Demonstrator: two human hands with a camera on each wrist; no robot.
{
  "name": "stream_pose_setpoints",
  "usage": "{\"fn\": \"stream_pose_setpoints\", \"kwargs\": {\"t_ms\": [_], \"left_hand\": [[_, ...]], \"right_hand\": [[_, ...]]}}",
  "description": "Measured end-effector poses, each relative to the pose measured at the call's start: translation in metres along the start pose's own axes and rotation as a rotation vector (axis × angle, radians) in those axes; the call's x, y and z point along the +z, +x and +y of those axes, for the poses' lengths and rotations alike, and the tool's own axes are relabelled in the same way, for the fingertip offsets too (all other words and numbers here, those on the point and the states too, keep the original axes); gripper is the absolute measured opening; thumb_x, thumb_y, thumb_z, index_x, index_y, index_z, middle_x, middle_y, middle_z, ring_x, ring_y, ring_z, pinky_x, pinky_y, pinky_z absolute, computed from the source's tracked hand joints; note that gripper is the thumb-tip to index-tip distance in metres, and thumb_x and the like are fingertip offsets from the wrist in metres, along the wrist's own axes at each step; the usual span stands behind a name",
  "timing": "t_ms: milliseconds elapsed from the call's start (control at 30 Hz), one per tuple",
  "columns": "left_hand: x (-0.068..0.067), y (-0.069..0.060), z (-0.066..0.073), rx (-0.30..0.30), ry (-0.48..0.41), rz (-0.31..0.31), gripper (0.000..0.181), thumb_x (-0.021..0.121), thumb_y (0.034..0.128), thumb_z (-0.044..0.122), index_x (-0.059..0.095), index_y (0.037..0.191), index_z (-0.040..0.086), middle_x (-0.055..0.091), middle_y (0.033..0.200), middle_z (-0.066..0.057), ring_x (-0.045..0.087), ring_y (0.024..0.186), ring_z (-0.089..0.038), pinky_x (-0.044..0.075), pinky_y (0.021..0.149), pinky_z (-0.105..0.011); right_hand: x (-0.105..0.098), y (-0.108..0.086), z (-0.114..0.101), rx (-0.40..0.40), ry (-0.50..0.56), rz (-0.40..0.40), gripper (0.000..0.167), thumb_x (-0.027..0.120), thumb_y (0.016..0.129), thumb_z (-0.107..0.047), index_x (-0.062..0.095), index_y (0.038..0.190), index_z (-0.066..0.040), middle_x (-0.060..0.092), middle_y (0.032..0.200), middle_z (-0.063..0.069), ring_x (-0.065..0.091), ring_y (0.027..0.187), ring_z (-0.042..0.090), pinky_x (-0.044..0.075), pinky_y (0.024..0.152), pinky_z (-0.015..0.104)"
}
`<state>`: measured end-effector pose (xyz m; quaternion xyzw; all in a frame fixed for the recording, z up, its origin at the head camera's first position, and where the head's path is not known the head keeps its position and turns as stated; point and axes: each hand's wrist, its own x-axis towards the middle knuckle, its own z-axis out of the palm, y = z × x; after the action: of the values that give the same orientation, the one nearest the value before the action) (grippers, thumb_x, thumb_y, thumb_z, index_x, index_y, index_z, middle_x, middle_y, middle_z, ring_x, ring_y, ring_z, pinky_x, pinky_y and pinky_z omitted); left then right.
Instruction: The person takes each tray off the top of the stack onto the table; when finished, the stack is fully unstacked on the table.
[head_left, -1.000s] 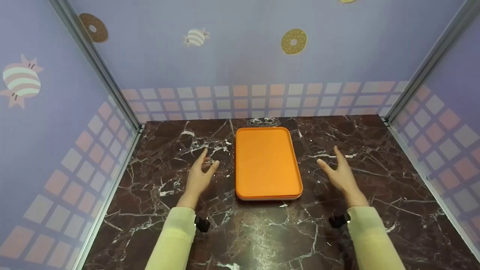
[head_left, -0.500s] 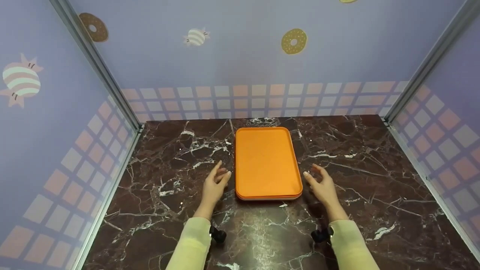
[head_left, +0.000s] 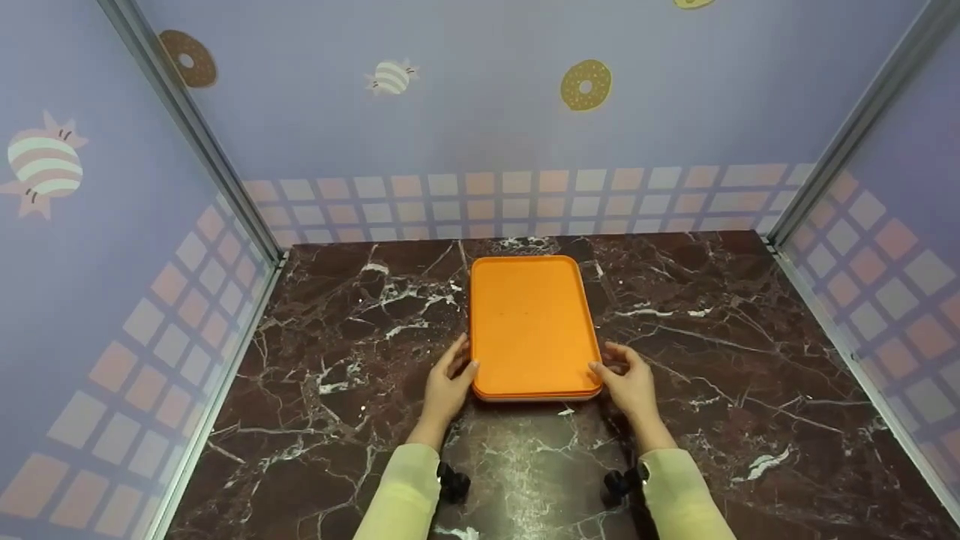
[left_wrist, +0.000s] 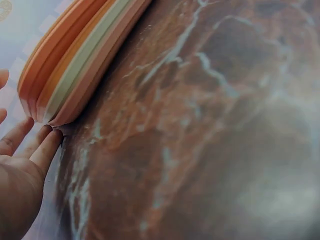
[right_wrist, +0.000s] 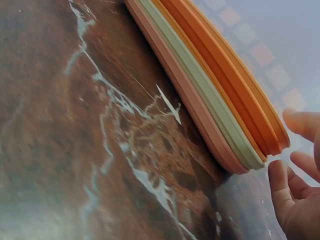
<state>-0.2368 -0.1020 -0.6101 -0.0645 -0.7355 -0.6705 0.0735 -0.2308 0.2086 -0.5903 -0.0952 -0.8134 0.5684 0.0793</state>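
Note:
A stack of shallow rectangular trays lies on the dark marble-patterned surface in the head view, with an orange tray [head_left: 532, 322] on top. In the right wrist view, a pale green tray [right_wrist: 200, 82] and a pink tray [right_wrist: 192, 107] show beneath the orange. My left hand [head_left: 448, 386] is at the stack's near left side, its fingertips touching or almost touching the lower edges in the left wrist view. My right hand [head_left: 628, 384] mirrors it at the near right side, thumb over the orange rim and loosely bent fingers beside the stack. Firm contact cannot be made out.
The marble-patterned tabletop [head_left: 360, 322] spreads around the stack. A lilac back wall [head_left: 480, 127] with printed sweets and squares stands behind it, and side walls with grey metal posts [head_left: 187, 127] close both sides. A dark wrist camera [head_left: 454, 482] sits on the left cuff.
Both hands have moved inward from either side, and slightly toward the near edge, until they are at the stack's sides. Their thumbs have come to the orange rim. The trays lie where they were.

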Motion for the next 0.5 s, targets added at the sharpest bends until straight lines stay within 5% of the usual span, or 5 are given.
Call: {"fn": "stream_pose_setpoints", "kwargs": {"t_ms": [300,500], "left_hand": [[-0.0003,-0.007,-0.0072,0.068,0.128,-0.05,0.05,0.062,0.1031,0.01,0.049,0.15,-0.004,0.049,0.154,-0.026,0.047,0.143,-0.045,0.048,0.111,-0.05],[0.001,-0.0081,-0.0103,0.1,0.204,-0.021,0.048,0.062,0.1032,0.013,0.053,0.149,-0.001,0.053,0.152,-0.024,0.05,0.141,-0.043,0.053,0.106,-0.046]], "right_hand": [[0.0034,-0.0023,-0.0013,-0.026,-0.08,0.01,0.04,0.077,0.088,-0.002,0.067,0.126,0.009,0.071,0.109,0.026,0.065,0.084,0.013,0.049,0.066,0.012],[0.0023,-0.003,-0.0062,-0.056,-0.142,0.026,0.035,0.073,0.089,0.001,0.07,0.123,0.009,0.07,0.107,0.027,0.067,0.087,0.023,0.048,0.064,0.012]]}}
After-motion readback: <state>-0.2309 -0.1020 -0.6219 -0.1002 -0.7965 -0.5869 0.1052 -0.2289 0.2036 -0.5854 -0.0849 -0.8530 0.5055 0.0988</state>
